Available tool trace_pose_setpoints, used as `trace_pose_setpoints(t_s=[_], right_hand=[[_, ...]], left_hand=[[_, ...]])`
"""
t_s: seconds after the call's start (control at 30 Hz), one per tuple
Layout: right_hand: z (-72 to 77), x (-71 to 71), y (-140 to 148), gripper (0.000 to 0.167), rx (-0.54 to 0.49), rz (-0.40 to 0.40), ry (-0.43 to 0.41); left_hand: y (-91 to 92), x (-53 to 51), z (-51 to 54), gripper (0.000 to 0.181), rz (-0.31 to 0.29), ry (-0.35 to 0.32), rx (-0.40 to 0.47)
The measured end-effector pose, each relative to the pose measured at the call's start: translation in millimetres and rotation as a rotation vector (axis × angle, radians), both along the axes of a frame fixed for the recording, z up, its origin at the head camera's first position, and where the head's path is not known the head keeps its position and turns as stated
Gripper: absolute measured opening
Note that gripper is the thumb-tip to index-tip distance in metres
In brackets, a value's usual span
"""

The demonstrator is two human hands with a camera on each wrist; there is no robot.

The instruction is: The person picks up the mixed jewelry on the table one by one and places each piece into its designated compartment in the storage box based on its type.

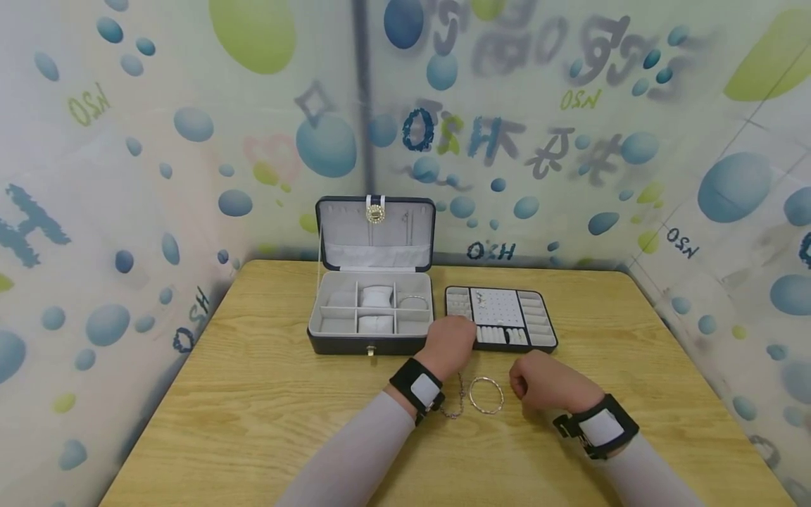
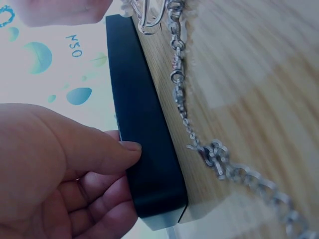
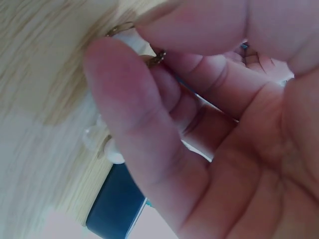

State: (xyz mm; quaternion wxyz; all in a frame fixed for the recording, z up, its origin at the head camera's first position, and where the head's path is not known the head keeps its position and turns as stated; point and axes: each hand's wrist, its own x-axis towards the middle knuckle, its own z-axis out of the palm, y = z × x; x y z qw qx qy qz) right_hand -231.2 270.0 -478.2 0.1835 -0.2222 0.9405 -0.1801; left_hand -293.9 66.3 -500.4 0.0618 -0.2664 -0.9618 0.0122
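Note:
In the head view the left hand is at the near left corner of a shallow jewelry tray. The left wrist view has its thumb on the dark side wall of that tray, fingers curled at its edge; the left hand grips it there. Right of the bangle, the right hand is held above the table. Up close, the right hand pinches a small gold-coloured piece between thumb and index finger; its shape is partly hidden.
An open jewelry box with cushions and a bangle in its compartments stands left of the tray, lid upright. A chain bracelet lies by the left wrist. White beads are below the right fingers. A patterned wall covering rises behind the table.

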Motion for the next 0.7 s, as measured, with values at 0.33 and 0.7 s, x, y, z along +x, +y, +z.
trace_pose_setpoints(t_s=[0.33, 0.7], right_hand=[[2.7, -3.3, 3.2, 0.032, 0.010, -0.039, -0.025], [0.5, -6.0, 8.0, 0.032, 0.044, -0.074, 0.015]], left_hand=[[-0.9, 1.2, 3.2, 0.014, -0.007, -0.008, 0.003], [-0.4, 1.4, 2.3, 0.017, -0.001, -0.003, 0.008]])
